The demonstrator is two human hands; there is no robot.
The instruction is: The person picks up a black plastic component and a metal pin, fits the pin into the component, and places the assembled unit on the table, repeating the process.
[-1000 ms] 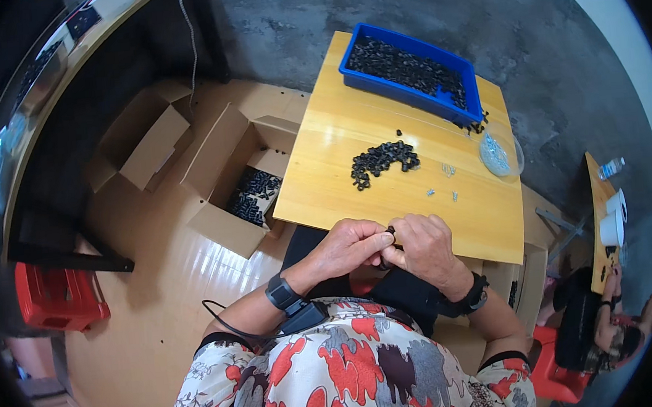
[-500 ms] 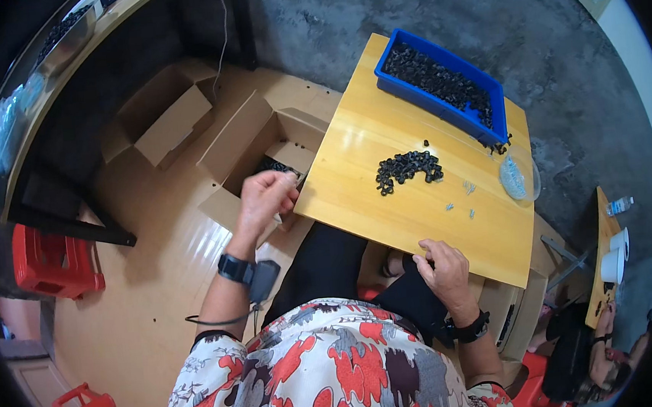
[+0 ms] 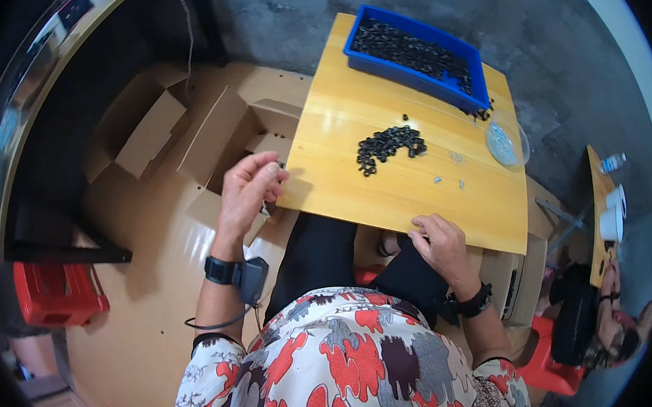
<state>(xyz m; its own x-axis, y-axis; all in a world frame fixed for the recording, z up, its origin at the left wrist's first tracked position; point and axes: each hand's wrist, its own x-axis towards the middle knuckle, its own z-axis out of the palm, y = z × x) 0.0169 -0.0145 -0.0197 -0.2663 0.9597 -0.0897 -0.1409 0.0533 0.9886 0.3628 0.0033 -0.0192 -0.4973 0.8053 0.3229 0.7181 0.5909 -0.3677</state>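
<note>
Left hand [image 3: 248,188] half-curled over cardboard box [image 3: 212,140]

Two hands [image 3: 241,196]; on the desk [image 3: 340,191], one blue tray [image 3: 400,77], one clear bowl [image 3: 523,148], one heap of black pieces [image 3: 390,146], too many to count. Leftward, two red stools [image 3: 57,293], two cardboard boxes [image 3: 150,133]; rightward, two white containers [image 3: 612,224].

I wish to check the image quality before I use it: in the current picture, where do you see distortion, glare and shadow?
Head view: the fisheye curves the edge of the left bench; head view: bright glare streaks the floor, with a pale sheen on the table; head view: a soft shadow lies on the table beside the left hand.
</note>
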